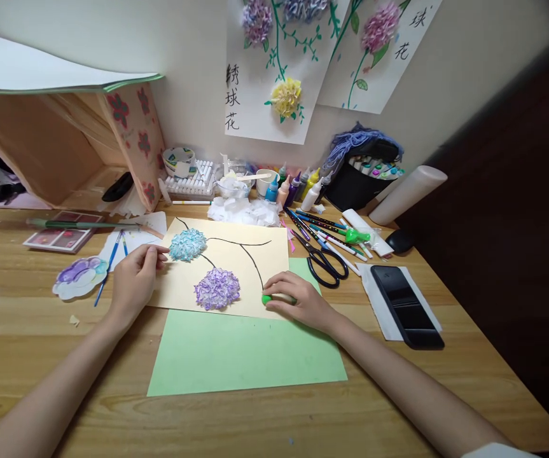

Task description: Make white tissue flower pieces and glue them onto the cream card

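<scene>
A cream paper sheet (250,273) lies over a green sheet (250,356) on the wooden table. It bears drawn dark stems, a ruffled blue flower (187,245) and a ruffled purple flower (217,289). My left hand (137,275) is at the cream sheet's left edge beside the blue flower, thumb and fingers closed on that edge. Low on the right side of the sheet, my right hand (300,300) curls its fingers round a small bright green thing (266,299) with a rounded end. This end touches the foot of a stem; the fingers partly hide the rest.
Black scissors (327,266), several pens (319,232) and a phone (408,305) lie to the right. Paint bottles (298,188) and crumpled tissue (244,212) stand along the wall. A paint palette (81,277) and brushes (108,268) are at left, near a decorated box (133,143).
</scene>
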Demonstrator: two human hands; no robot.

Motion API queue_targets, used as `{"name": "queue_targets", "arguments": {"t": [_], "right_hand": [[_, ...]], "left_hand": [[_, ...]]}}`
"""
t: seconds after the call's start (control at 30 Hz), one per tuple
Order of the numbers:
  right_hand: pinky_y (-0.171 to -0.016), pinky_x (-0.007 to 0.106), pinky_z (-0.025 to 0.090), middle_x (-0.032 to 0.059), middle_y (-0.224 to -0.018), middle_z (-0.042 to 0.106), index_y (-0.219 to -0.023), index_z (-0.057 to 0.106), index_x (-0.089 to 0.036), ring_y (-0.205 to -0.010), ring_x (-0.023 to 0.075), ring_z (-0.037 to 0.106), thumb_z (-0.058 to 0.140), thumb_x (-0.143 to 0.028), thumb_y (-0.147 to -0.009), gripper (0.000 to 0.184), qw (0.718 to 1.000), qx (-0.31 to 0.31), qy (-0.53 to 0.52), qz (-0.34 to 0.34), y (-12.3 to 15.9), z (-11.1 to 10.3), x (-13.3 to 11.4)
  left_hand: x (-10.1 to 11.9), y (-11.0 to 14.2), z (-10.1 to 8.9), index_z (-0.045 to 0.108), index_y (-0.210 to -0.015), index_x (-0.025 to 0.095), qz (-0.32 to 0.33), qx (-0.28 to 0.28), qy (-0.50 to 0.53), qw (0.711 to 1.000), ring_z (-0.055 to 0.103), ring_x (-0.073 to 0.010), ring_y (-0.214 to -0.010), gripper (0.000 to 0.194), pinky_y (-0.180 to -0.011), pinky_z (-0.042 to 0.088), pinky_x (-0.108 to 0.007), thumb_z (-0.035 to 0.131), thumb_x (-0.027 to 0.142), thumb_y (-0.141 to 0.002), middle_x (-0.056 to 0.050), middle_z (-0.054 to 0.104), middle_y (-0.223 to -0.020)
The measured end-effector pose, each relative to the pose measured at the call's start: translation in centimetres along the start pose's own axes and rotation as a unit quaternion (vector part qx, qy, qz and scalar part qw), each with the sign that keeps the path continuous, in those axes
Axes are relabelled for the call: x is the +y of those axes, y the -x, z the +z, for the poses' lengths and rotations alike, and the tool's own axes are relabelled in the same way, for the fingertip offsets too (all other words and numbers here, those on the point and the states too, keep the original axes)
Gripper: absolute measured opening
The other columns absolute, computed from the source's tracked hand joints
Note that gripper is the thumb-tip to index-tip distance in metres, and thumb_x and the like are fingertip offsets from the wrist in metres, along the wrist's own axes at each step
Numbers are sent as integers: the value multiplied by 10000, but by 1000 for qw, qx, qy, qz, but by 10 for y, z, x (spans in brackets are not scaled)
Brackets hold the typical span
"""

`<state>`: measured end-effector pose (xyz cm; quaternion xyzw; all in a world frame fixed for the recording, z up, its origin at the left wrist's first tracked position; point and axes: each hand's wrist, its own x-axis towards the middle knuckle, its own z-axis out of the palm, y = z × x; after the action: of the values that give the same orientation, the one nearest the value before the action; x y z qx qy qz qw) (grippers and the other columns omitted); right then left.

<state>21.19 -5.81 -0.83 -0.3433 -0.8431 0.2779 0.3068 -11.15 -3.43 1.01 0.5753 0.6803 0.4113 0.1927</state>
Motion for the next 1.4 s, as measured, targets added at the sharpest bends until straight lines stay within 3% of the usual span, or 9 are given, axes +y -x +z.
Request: {"name": "queue_targets", "arguments": {"t": [0.13,0.23,0.3,0.4,0.53,0.77,0.93,1.3,1.4], "right_hand": [[-804,333,500,84,-975,646,-962,653,-196,-922,183,588,589,-271,-841,156,999,2,40,-20,3,1,1],[-905,355,477,109,-1165,613,-1189,563,-193,-1075,192,556,559,-271,-863,335,996,-16,66,-60,6,-3,2],[-1014,383,407,108,-1287,554,-1326,437,-180,-1204,190,487,508,-239,-891,444,987,-55,97,-117,10,-7,3],[-1108,423,285,89,-1355,497,-1380,362,-157,-1306,193,387,444,-216,-917,474,966,-113,162,-166,15,-9,4],[-1133,428,231,64,-1382,462,-1379,370,-158,-1343,191,327,403,-232,-935,451,960,-148,194,-137,19,-9,4],[-1143,474,147,23,-1402,433,-1391,346,-251,-1371,192,261,347,-278,-953,439,970,-189,136,-61,17,-14,2],[-1134,495,140,23,-1482,289,-1448,172,-260,-1407,209,138,300,-406,-951,533,980,-187,61,-15,14,-22,5],[-1118,549,114,17,-1436,381,-1421,253,-293,-1399,229,165,341,-332,-953,478,965,-191,175,-29,16,-14,-3],[-1115,546,120,22,-1498,246,-1430,216,-308,-1410,233,99,323,-392,-949,500,970,-188,149,-25,17,-16,2]], "left_hand": [[-10,-4,5,625,-790,181,-37,-25,6,999,576,-126,-607,279,-625,443,-233,406,348,-830,14,603,-660],[-11,-5,8,619,-749,176,-46,-33,3,998,567,-121,-576,247,-604,445,-232,415,301,-812,15,600,-631],[-11,-5,9,620,-740,173,-50,-35,2,998,564,-120,-572,240,-598,447,-231,418,283,-806,12,601,-626],[-13,-6,10,624,-729,172,-53,-36,12,998,566,-124,-579,241,-593,456,-233,424,285,-804,4,609,-632],[-15,-6,11,626,-722,172,-51,-42,10,998,566,-125,-595,239,-588,462,-231,435,289,-802,0,618,-644],[-14,-7,10,633,-753,155,-55,-54,-1,997,567,-127,-624,234,-615,463,-238,438,277,-794,4,617,-668],[-16,-9,11,634,-713,176,-56,-49,-13,997,567,-134,-605,255,-591,455,-235,426,307,-780,1,609,-639],[-19,-11,12,631,-699,211,-56,-47,-11,997,570,-148,-610,237,-589,452,-244,434,322,-770,5,610,-645],[-20,-10,12,627,-707,211,-49,-49,-17,997,578,-153,-618,241,-592,451,-247,430,328,-782,-6,614,-655]]}}
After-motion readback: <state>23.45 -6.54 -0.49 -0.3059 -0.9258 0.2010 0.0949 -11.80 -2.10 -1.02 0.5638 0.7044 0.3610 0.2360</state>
